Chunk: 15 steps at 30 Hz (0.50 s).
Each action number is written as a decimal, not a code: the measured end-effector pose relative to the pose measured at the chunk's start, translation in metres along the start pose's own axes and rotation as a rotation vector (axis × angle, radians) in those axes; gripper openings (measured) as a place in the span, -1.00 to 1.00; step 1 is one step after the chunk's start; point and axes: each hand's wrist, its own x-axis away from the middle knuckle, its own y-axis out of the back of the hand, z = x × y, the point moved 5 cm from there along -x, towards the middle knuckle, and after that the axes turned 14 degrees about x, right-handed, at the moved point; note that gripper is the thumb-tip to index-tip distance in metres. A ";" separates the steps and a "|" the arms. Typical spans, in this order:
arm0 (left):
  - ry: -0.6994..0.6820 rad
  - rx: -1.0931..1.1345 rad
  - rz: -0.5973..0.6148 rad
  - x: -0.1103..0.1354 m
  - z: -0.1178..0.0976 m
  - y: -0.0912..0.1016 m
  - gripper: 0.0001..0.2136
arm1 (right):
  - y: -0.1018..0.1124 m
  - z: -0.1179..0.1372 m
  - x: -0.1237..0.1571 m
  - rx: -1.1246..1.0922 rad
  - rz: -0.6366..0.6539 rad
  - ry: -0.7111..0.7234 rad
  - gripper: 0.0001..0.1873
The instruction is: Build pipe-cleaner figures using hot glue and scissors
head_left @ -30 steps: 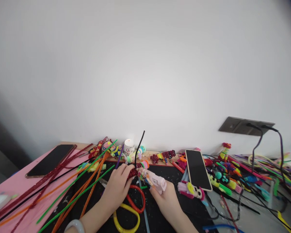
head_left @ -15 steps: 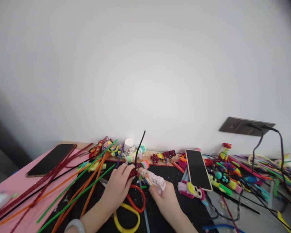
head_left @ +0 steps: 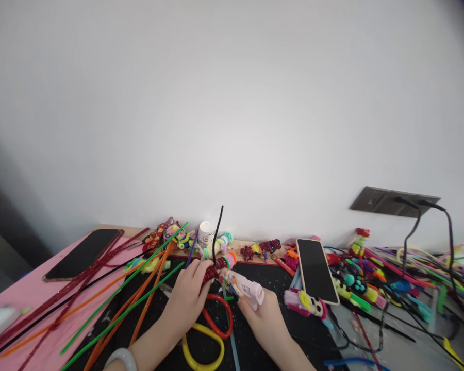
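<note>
My left hand [head_left: 191,293], with a pale bangle on its wrist, is closed around a dark red pipe-cleaner figure [head_left: 216,269] with bright bands at its far end. A black pipe cleaner [head_left: 218,229] sticks up from beside its fingers. In my right hand [head_left: 265,317] is a pale pink glue gun [head_left: 249,291], its nozzle end smeared with coloured bits and right by the figure; whether they touch I cannot tell. Below the hands lie a red scissor handle loop [head_left: 229,322] and a yellow loop [head_left: 221,355].
Green pipe cleaners [head_left: 112,319] and orange ones [head_left: 147,306] lie at left near a dark phone [head_left: 83,253]. A paper cup [head_left: 207,233] stands by the wall. At right are another phone [head_left: 317,270], a pipe-cleaner doll [head_left: 305,303], tangled stems and cables plugged into a socket [head_left: 390,202].
The black pipe cleaner's tip has swung slightly left. My left hand has shifted a little, and more of the red figure shows. The glue gun has hardly moved.
</note>
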 end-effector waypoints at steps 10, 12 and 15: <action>0.017 -0.002 -0.009 -0.001 0.001 0.001 -0.75 | 0.001 0.002 0.001 -0.021 -0.002 0.026 -0.61; 0.015 -0.011 -0.004 -0.001 0.000 0.001 -0.75 | 0.000 0.001 0.002 -0.024 -0.002 0.022 -0.63; 0.001 -0.025 0.000 0.000 0.000 0.000 -0.74 | 0.001 -0.002 0.001 0.000 -0.024 0.003 -0.71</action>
